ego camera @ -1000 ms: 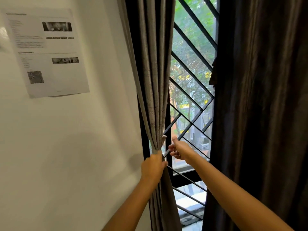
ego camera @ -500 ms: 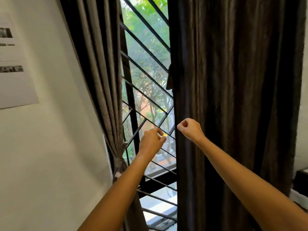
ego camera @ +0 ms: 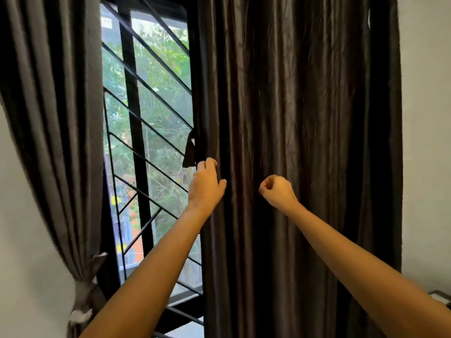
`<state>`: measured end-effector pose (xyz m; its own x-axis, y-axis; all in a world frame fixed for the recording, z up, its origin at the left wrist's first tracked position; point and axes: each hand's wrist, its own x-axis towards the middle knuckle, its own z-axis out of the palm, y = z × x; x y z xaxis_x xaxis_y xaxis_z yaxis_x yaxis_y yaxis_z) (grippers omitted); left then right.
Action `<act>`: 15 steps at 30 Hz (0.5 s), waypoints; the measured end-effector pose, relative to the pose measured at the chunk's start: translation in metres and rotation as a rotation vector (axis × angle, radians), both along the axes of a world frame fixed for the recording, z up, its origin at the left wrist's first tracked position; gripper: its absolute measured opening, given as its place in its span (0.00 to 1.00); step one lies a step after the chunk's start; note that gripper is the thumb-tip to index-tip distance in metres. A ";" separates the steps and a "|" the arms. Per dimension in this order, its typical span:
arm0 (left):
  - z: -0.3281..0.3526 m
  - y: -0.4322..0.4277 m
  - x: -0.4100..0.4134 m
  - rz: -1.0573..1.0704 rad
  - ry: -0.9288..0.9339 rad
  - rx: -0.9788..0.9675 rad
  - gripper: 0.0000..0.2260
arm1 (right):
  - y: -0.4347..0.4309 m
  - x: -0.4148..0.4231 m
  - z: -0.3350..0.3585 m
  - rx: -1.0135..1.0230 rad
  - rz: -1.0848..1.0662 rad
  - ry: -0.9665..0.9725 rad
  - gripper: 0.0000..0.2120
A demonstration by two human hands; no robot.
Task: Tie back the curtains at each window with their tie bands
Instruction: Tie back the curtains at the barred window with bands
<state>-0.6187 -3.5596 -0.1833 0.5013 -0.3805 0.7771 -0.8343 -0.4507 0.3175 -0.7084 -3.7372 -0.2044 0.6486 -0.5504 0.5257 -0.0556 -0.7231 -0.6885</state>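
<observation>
The left grey curtain [ego camera: 53, 132] hangs gathered, bound low down by its tie band [ego camera: 84, 292] with a knot and loose ends. The right dark brown curtain [ego camera: 305, 142] hangs loose and spread out. A small dark flap of fabric [ego camera: 190, 152] sticks out from its left edge. My left hand [ego camera: 206, 185] is raised at that left edge just below the flap, fingers apart, touching the fabric. My right hand [ego camera: 277, 191] is a closed fist in front of the curtain's middle folds, holding nothing that I can see.
Between the curtains is a window with a black diagonal metal grille [ego camera: 146, 132] and green trees outside. White wall [ego camera: 425, 142] borders the right curtain, and white wall [ego camera: 22, 240] lies left. A dark object's corner [ego camera: 441, 295] shows at lower right.
Both hands have left the tied left curtain and moved right to the loose dark curtain. My view has swung right, so the wall paper is out of sight. The left hand has opened at the curtain's edge.
</observation>
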 end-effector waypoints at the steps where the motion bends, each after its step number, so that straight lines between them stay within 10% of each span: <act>1: 0.010 -0.010 0.001 0.000 -0.030 -0.018 0.20 | -0.011 0.001 0.007 -0.015 0.006 -0.006 0.04; 15: 0.125 -0.087 0.041 0.191 -0.294 -0.208 0.23 | -0.090 0.062 0.091 -0.350 -0.210 -0.342 0.20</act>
